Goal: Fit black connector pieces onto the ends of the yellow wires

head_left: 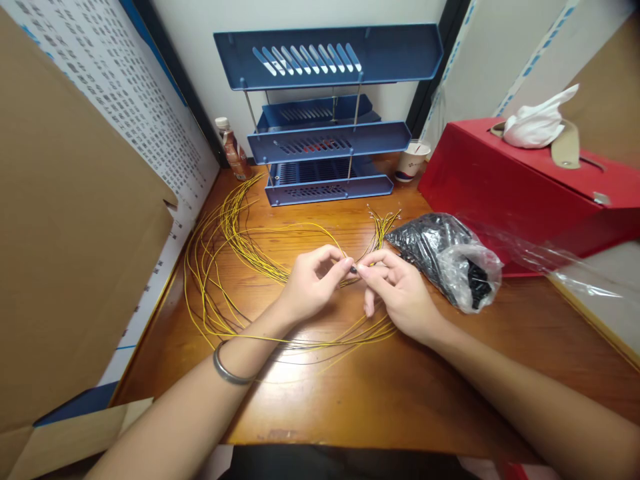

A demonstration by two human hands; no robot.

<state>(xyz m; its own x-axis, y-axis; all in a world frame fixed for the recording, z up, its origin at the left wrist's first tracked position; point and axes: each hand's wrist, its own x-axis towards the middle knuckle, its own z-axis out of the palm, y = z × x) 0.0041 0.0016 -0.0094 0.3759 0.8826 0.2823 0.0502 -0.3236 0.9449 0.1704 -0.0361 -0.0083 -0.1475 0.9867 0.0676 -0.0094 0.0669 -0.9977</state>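
Note:
My left hand (pixel 319 277) is closed in a pinch, with a small black piece (pixel 353 269) showing at its thumb and fingertip. Fingertip to fingertip with it, my right hand (pixel 395 283) is pinched too; what lies between its fingers is too small to make out. One yellow wire arcs down to the fingers of my left hand. Around and beneath both hands lies a loose coil of thin yellow and dark wires (pixel 233 230). Beyond my right hand the bundled wire ends (pixel 384 223) fan out, with small pale tips.
A clear plastic bag of black parts (pixel 440 257) lies right of my hands, before a red box (pixel 505 180) with tissue on top. Behind stand a blue tiered rack (pixel 325 140), a bottle (pixel 234 152) and a paper cup (pixel 411 162). Cardboard (pixel 70 220) borders the left.

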